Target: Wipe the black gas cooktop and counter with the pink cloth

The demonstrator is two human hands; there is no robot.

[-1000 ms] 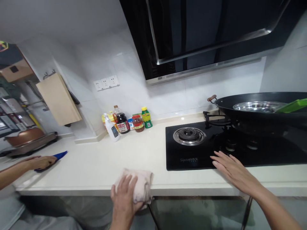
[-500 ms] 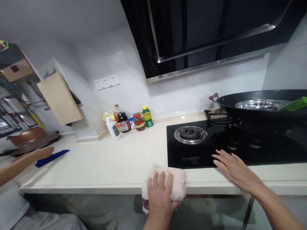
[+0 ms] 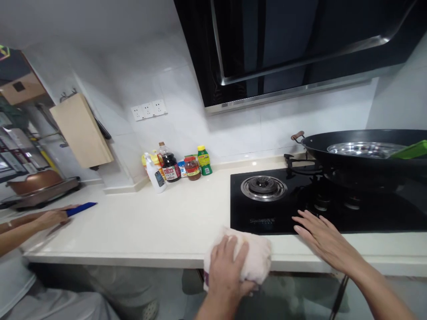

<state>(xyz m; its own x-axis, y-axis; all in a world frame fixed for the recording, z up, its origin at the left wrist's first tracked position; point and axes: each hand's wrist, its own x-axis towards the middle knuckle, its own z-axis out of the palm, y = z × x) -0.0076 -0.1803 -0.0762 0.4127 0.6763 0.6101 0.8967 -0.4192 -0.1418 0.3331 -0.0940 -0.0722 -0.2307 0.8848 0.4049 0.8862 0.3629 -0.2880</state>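
Observation:
My left hand (image 3: 228,266) presses on a folded pale pink towel (image 3: 258,253), its thumb tucked at the side and its fingers over the top. The towel lies across the front edge of the white counter (image 3: 147,224), beside the near left corner of the black gas cooktop (image 3: 267,213). Over the cooktop's front edge rests my right hand (image 3: 322,238), palm down, fingers spread, holding nothing. Two control knobs (image 3: 320,203) are just behind its fingers.
A large wok (image 3: 350,166) holding a metal steamer plate sits at right under the range hood (image 3: 283,49). Against the wall stand a spray bottle (image 3: 155,175), a soy sauce bottle (image 3: 171,166) and jars. At left, another person's hands (image 3: 53,218) hold a blue cloth (image 3: 82,208).
My left hand and the towel have shifted a little to the right along the edge. The other person's hands now cover part of the blue cloth. My right hand stays nearly still.

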